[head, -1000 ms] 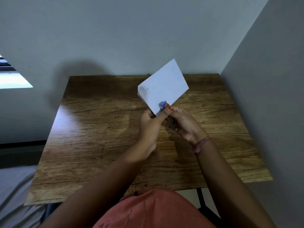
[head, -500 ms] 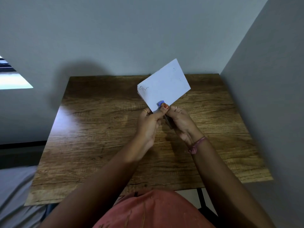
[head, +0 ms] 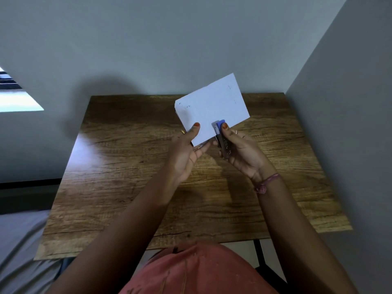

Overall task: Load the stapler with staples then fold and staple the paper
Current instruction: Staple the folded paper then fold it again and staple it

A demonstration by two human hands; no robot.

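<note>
Folded paper (head: 212,109) held above counter (head: 127,166): L hand (head: 186,149) pinches near edge; R hand (head: 239,149) grips stapler (head: 221,134), nose over edge. Recommend: keep layers aligned, squeeze firmly w/ thumb.

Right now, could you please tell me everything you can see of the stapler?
The stapler is small, with a blue plastic top and a dark, partly metallic-looking body; finer parts are too small to make out. It is held in the air above the wooden table, its nose set over the lower edge of the folded white paper. The right hand grips it, thumb on the blue top. The left hand pinches the paper beside it.
</note>
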